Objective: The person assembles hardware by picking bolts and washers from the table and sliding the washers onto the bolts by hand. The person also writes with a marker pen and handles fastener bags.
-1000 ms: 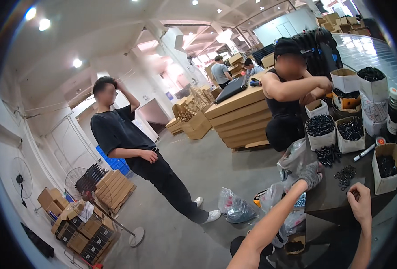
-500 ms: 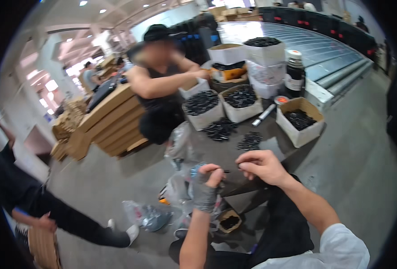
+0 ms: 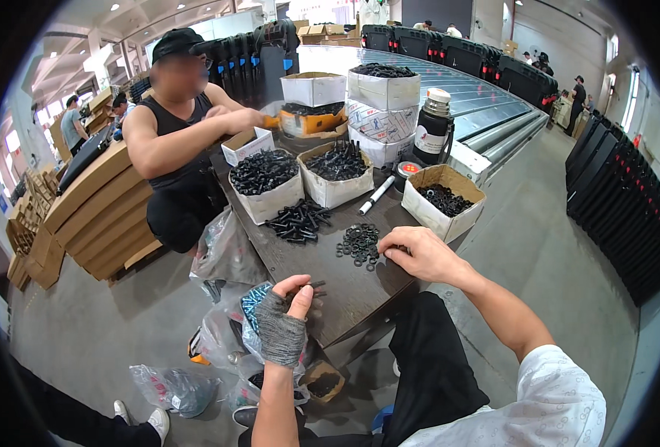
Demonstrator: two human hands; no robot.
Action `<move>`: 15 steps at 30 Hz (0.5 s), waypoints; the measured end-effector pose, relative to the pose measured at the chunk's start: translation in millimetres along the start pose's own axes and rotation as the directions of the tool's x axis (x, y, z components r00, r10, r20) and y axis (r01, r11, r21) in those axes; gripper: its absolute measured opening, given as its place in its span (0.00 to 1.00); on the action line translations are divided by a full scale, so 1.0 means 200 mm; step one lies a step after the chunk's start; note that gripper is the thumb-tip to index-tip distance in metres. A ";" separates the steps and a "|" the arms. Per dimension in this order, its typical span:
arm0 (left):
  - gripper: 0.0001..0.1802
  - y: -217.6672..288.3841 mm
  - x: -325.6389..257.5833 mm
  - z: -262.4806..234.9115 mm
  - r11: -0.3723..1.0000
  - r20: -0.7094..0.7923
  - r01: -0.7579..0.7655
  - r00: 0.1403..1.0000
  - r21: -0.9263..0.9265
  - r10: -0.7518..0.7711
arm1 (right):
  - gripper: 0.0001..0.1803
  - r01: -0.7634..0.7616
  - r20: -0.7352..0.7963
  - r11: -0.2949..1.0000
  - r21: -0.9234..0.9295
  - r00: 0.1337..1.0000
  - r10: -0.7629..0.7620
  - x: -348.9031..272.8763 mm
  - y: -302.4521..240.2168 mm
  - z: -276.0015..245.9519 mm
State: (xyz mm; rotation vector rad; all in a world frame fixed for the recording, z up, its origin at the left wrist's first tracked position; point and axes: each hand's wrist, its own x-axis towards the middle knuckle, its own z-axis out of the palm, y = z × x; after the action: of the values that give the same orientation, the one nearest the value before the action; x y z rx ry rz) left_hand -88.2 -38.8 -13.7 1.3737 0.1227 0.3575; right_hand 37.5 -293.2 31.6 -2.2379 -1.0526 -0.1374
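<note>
My left hand (image 3: 285,320), in a grey fingerless glove, is closed over the table's near-left edge. Dark bolts (image 3: 316,286) poke out between its thumb and fingers. My right hand (image 3: 417,253) rests at the right edge of a small pile of black rings (image 3: 357,244), fingers bent down and thumb close to them; the fingertips hide whatever lies between them. Just beyond lies a loose heap of black bolts (image 3: 299,221). Two white boxes of black bolts, the left box (image 3: 265,200) and the middle box (image 3: 337,186), stand behind it. A box of black rings (image 3: 444,212) sits to the right.
A white marker (image 3: 377,195), a round tin (image 3: 407,171) and a black flask (image 3: 433,130) stand among the boxes. Across the table's left corner a co-worker (image 3: 188,127) reaches to a small white box (image 3: 249,146). Plastic bags (image 3: 173,387) lie on the floor; a roller conveyor (image 3: 449,82) runs behind.
The view has swung to the right. My right hand has moved away from my left hand, forward to the ring pile. My left hand stays closed near the table edge.
</note>
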 end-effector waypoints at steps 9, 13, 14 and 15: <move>0.11 0.01 -0.01 0.03 0.992 0.061 -0.054 0.997 0.112 0.047 | 0.08 0.086 -0.065 0.993 -0.082 0.994 -0.091 0.00 0.01 0.04; 0.12 -0.04 -0.02 0.03 0.984 0.043 -0.116 0.993 0.134 0.111 | 0.10 0.192 -0.010 0.969 -0.155 0.981 -0.196 -0.03 0.00 0.05; 0.12 -0.05 -0.02 0.03 0.979 0.036 -0.142 0.990 0.143 0.138 | 0.10 0.192 -0.012 0.969 -0.153 0.981 -0.196 -0.03 0.00 0.05; 0.12 -0.05 -0.01 0.03 0.973 0.031 -0.173 0.985 0.152 0.170 | 0.10 0.189 0.012 0.967 -0.172 0.982 -0.190 -0.02 0.02 0.06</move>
State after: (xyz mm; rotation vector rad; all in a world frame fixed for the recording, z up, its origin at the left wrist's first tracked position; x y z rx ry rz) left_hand -87.5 -46.0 -22.1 1.5448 0.0172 0.4883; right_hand 36.9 -290.4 18.6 -2.2835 -1.2955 -0.3270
